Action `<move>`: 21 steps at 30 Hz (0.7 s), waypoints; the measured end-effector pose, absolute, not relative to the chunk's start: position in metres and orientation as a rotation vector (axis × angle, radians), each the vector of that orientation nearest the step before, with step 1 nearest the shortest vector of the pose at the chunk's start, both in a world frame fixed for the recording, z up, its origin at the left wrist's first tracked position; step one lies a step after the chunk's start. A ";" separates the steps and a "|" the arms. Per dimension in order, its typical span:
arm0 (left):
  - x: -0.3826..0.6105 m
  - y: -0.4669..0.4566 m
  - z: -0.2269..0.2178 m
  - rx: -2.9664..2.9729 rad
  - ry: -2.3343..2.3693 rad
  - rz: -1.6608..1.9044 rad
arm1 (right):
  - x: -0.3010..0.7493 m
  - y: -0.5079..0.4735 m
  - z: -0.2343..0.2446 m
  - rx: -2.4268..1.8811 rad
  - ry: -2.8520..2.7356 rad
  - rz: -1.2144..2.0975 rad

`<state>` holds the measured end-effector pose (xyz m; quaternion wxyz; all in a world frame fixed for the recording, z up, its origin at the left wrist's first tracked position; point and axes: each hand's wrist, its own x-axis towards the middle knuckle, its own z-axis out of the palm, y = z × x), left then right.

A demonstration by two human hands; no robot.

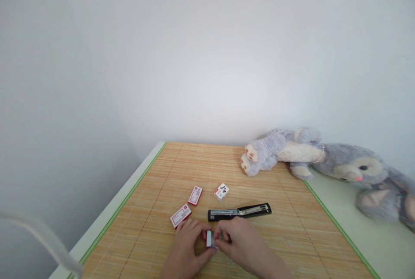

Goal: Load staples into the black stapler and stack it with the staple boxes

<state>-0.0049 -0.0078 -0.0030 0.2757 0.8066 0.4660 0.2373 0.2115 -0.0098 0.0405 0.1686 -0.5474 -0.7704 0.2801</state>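
Both hands meet near the front of a bamboo mat (259,192). My left hand (188,244) and my right hand (238,240) pinch a small red and white staple box (209,239) between their fingertips. Just beyond them lies a black stapler (239,212), swung open flat with its metal rail showing. Two red and white staple boxes (180,215) (195,195) lie to the left of the stapler. A small white box (221,191) stands behind it.
A grey plush rabbit (324,158) lies along the wall at the back right, partly off the mat. The mat has green edging and covers a white table (106,216) set against pale walls. A blurred white cord (42,236) crosses the lower left corner.
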 end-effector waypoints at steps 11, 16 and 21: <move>-0.004 -0.005 -0.009 2.166 1.270 0.654 | 0.202 -0.003 0.024 -1.668 -2.219 0.776; -0.004 -0.004 -0.011 2.167 1.260 0.649 | 0.201 -0.004 0.028 -1.672 -2.184 0.828; -0.005 -0.005 -0.012 2.160 1.275 0.669 | 0.227 -0.010 0.040 -1.729 -2.102 0.860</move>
